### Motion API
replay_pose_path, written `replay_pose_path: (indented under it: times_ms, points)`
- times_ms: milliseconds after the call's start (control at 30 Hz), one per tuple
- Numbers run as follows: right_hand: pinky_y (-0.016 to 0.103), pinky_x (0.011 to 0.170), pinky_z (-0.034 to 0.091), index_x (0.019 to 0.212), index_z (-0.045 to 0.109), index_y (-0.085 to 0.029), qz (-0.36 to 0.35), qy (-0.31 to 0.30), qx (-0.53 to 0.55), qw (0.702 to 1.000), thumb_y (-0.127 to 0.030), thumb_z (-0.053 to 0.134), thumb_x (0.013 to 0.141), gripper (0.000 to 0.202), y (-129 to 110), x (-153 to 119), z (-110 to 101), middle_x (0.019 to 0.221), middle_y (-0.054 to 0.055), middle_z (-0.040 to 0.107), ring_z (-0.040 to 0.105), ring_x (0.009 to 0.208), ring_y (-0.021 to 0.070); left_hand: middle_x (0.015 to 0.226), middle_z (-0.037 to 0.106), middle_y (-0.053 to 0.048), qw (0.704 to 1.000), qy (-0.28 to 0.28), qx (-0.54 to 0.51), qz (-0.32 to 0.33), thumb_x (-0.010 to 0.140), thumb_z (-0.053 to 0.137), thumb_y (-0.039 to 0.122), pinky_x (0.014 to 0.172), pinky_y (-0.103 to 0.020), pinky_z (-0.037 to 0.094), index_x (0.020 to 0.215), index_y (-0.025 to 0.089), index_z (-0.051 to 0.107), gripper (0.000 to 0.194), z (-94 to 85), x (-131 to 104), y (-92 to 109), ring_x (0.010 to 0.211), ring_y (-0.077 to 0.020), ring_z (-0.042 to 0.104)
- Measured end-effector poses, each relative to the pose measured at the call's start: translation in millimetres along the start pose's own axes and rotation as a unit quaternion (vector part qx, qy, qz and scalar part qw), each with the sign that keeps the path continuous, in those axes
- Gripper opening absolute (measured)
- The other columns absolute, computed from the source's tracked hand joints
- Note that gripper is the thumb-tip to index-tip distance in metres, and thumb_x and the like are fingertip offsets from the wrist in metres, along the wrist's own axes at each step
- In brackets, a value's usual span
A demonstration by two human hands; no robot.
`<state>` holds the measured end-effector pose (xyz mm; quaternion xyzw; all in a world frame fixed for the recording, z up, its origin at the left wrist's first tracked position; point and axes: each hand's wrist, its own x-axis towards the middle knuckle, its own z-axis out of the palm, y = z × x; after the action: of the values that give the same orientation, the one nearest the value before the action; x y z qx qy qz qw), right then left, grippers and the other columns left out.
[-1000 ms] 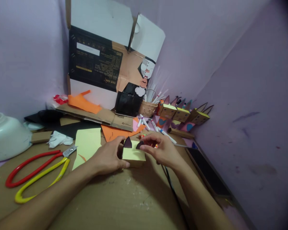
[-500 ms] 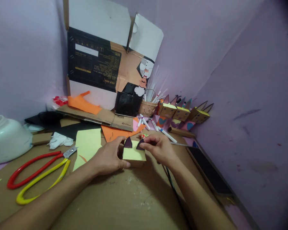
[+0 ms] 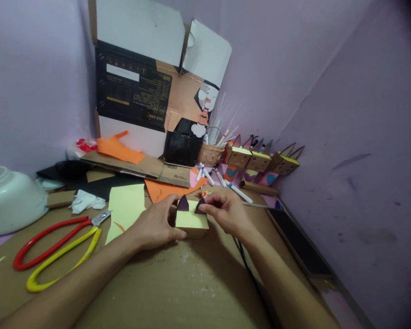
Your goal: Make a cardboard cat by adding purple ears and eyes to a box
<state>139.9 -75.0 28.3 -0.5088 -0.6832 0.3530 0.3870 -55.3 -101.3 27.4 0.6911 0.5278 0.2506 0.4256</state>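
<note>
A small cardboard box (image 3: pixel 192 221) with a pale yellow paper top sits on the table in front of me. My left hand (image 3: pixel 159 222) grips its left side, thumb at the front corner and fingers behind. One dark purple, pointed paper ear (image 3: pixel 182 204) stands upright at the left of the box's top. Between thumb and index finger, my right hand (image 3: pixel 226 211) pinches a second dark paper ear (image 3: pixel 199 206), whose lower end meets the top's right part. The back of the box is hidden.
Red-and-yellow-handled scissors (image 3: pixel 60 246), yellow paper (image 3: pixel 125 203) and a white pot (image 3: pixel 12 201) lie left. Behind are an unfolded carton (image 3: pixel 133 91), a pen basket (image 3: pixel 210 154), loose markers (image 3: pixel 238 191) and several eared box figures (image 3: pixel 260 160). A dark phone-like slab (image 3: pixel 299 242) lies right.
Both hands and the box hold nearly the same pose. The whole view has shifted very slightly.
</note>
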Motion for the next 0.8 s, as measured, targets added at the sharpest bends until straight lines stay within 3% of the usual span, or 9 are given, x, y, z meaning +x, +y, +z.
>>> replay_pose_path:
  times_ms: [367,567,667,800]
  points:
    - [0.025,0.050,0.038,0.071,0.068,-0.015,-0.035,-0.004,-0.070,0.997,-0.021,0.063,0.069,0.008,-8.2,-3.9,-5.2,0.063,0.002,0.064,0.051,0.054,0.0122,0.105,0.066,-0.009,1.000,-0.025,-0.001,0.003,0.060,0.070,0.029,0.079,-0.040,0.046,0.117,0.021,0.046,0.063,-2.7,-2.2,0.7,0.094,-0.0289,0.061]
    - [0.027,0.057,0.043,0.090,0.067,-0.013,-0.083,-0.017,-0.056,0.995,-0.014,0.060,0.063,0.027,-11.9,-6.4,-7.6,0.076,0.005,0.065,0.054,0.063,0.0139,0.106,0.062,-0.008,0.995,-0.061,-0.067,0.029,0.063,0.071,0.032,0.077,-0.035,0.048,0.136,0.022,0.027,0.086,-9.5,-4.7,1.1,0.095,-0.0251,0.060]
    - [0.028,0.059,0.043,0.093,0.065,-0.013,-0.079,-0.013,-0.037,0.996,-0.012,0.057,0.061,0.033,-7.9,-10.4,-6.8,0.076,0.004,0.063,0.053,0.064,0.0144,0.104,0.060,-0.009,0.999,0.006,-0.043,0.021,0.068,0.066,0.038,0.078,-0.037,0.047,0.131,0.019,0.037,0.072,-13.9,-2.7,1.9,0.092,-0.0249,0.059]
    - [0.031,0.067,0.044,0.089,0.062,-0.016,0.004,0.039,0.058,0.998,-0.019,0.058,0.061,0.029,-1.8,-19.4,-7.2,0.090,0.007,0.065,0.055,0.073,0.0167,0.099,0.062,-0.009,0.995,0.081,-0.053,0.031,0.070,0.060,0.041,0.081,-0.039,0.045,0.106,0.016,0.057,0.044,-13.9,3.8,-1.5,0.092,-0.0251,0.059]
